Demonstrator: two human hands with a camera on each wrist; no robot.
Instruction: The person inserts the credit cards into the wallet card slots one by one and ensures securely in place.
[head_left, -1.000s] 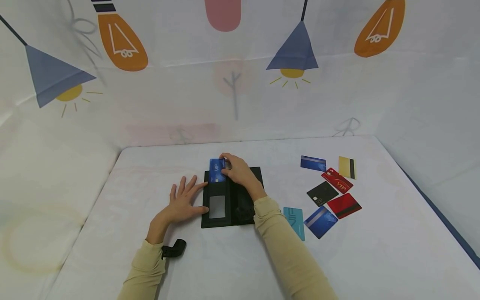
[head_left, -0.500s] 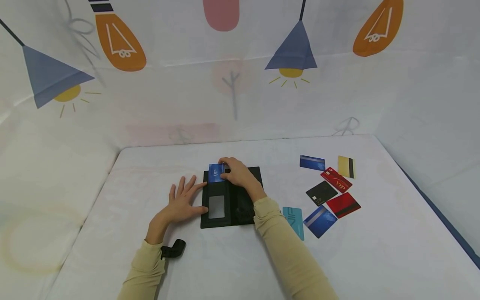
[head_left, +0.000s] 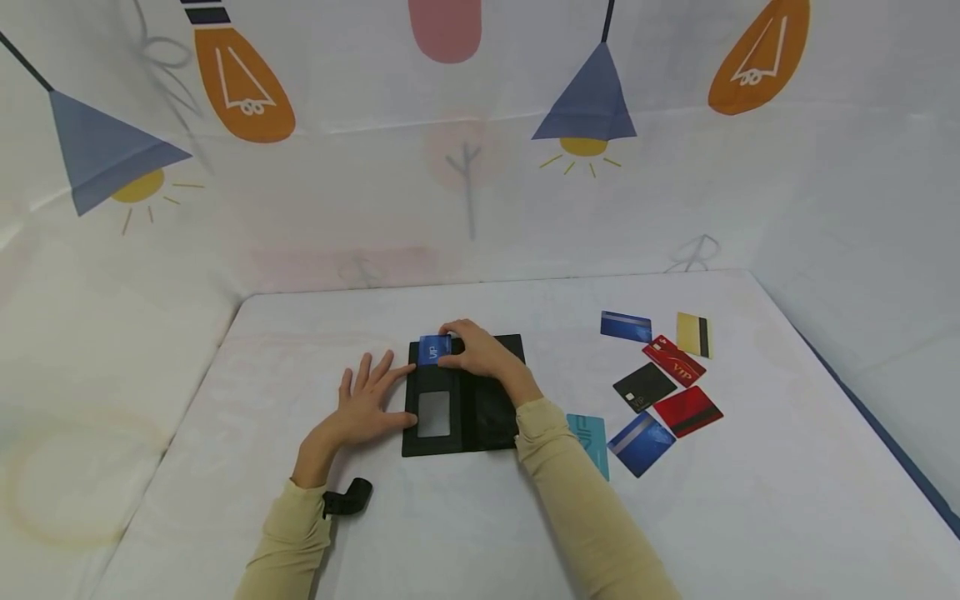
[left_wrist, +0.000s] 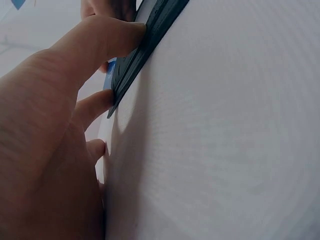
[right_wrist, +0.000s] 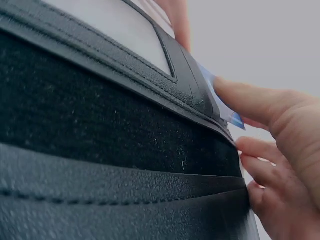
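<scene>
A black bifold wallet [head_left: 463, 408] lies unfolded on the white bench [head_left: 450, 533], nearer the left edge than the right and some way in from the far edge. A blue VIP card [head_left: 429, 350] stands partly out of the far end of its left half, above a clear window [head_left: 434, 414] set in that half. The right hand [head_left: 483, 354] pinches this card in its grip, thumb on the printed face, while in the right wrist view the lower fingers curl beside the wallet's edge. The left hand [head_left: 363, 408] has its grip spread, with thumb and index finger touching the wallet's left edge and the other fingers spread towards the far edge of the bench. More cards lie towards the bench's far right corner: a blue striped card [head_left: 626, 326] and a gold card [head_left: 692, 335] are closest to the far edge, with a red VIP card [head_left: 673, 361], a black card [head_left: 644, 387] and a red striped card [head_left: 688, 412] grouped below them. A second blue card [head_left: 642, 445] lies nearer the wearer, beside a teal card [head_left: 591, 440] partly hidden by the right sleeve [head_left: 588, 508].
</scene>
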